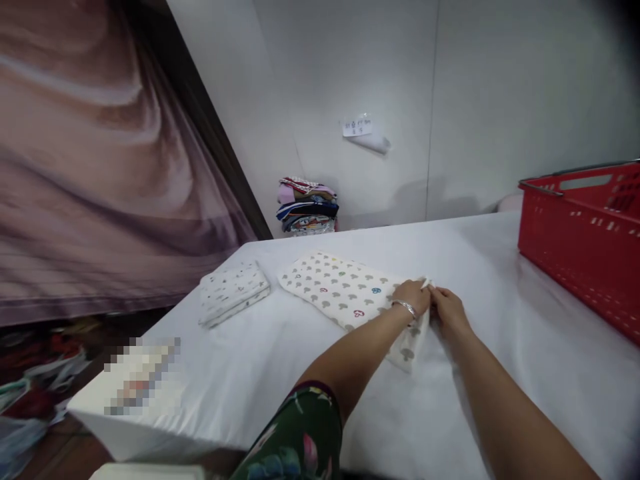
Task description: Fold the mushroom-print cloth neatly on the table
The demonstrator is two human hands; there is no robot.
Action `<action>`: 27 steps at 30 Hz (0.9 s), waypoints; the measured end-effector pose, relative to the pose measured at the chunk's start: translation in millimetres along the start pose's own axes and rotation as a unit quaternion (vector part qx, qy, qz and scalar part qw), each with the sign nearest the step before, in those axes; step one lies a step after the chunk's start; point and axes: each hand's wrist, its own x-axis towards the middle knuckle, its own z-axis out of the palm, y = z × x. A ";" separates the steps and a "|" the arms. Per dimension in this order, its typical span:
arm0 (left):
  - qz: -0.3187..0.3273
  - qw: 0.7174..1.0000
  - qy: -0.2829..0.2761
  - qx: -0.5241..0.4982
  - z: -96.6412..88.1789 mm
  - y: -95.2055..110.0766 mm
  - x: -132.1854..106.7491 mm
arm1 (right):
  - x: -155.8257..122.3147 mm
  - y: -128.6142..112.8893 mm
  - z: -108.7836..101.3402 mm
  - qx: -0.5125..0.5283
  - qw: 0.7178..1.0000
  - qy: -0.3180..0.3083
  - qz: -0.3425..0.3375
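A white cloth printed with grey mushrooms and a few coloured ones [330, 283] lies spread on the white-covered table [300, 373]. My left hand [414, 296], with a silver bracelet at the wrist, is closed on the right end of this cloth. Close beside it, my right hand [450, 311] pinches the same end, where the fabric is gathered and slightly raised. A corner of the cloth hangs toward me below my left wrist. The fingertips are partly hidden in the folds. To the left sits a folded white cloth with small dark prints [233, 293].
On the right of the table stands a red plastic basket [575, 247]. Folded clothes [307, 207] are stacked beyond the far edge by the wall. A pinkish curtain [100, 167] hangs at left. A blurred-out item [140, 380] lies on the table's near left corner.
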 end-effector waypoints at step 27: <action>0.126 0.989 -0.072 0.012 -1.3 -2.2 -26.2 | 0.5 -2.2 -6.6 -0.040 0.999 0.007 0.024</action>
